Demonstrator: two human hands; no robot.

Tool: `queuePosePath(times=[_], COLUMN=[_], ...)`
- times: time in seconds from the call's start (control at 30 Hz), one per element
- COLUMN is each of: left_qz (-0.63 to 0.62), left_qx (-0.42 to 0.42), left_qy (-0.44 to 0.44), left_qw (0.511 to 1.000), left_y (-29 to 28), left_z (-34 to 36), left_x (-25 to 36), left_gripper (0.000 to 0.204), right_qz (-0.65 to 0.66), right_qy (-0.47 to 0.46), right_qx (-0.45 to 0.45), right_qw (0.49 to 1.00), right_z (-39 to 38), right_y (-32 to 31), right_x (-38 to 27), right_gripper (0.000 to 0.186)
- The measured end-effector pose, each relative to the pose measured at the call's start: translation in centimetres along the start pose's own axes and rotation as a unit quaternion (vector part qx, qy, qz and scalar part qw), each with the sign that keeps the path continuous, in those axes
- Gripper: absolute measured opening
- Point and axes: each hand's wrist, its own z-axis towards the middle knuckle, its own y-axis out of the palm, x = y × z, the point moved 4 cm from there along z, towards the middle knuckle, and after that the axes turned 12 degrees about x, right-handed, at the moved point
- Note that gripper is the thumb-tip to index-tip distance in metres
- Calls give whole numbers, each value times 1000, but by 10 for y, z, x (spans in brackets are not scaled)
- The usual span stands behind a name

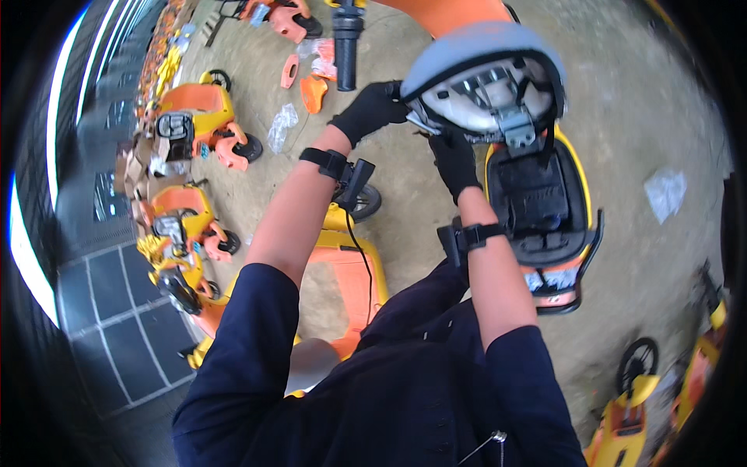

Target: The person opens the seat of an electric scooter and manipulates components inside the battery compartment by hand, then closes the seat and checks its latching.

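A scooter seat (484, 66) with a grey cover is tipped up, so its pale underside and metal hinge bracket (515, 127) show. Below it lies the black storage compartment (537, 191) of a yellow and orange scooter. My left hand (372, 113), in a black glove, is closed at the seat's left edge, its fingertips partly hidden. Just to the right, my right hand (455, 159), also gloved in black, reaches up under the same edge with its fingers closed. A small pale strip (421, 123) shows between the two hands; what each grips I cannot make out.
A black handlebar grip (346, 58) stands ahead on the left. Several yellow and orange scooters (191, 117) line the left side, and more parts of them (622, 432) show at the lower right. Orange panels (313, 93) and clear plastic wrap (666, 194) lie on the concrete floor.
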Motion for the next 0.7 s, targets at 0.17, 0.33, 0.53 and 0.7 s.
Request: queuePosePath(times=[0.17, 0.33, 0.53, 0.7], left_qz=[57, -21, -74, -85], left_qx=[-32, -23, 10, 95], left_qy=[-225, -243, -193, -186], left_qw=[972, 970, 978, 974], left_y=[-2, 11, 17, 34], left_z=[-20, -34, -37, -29], left_x=[1, -2, -16, -24], left_gripper=[25, 28, 25, 28], right_qz=[-25, -94, 336, 422], right_qy=[23, 65, 312, 297], right_qx=[53, 157, 133, 28], right_qw=[998, 981, 879, 856], right_z=[-23, -57, -68, -25], right_y=[6, 5, 9, 4], right_x=[-6, 26, 17, 19], right_gripper=[27, 25, 32, 28])
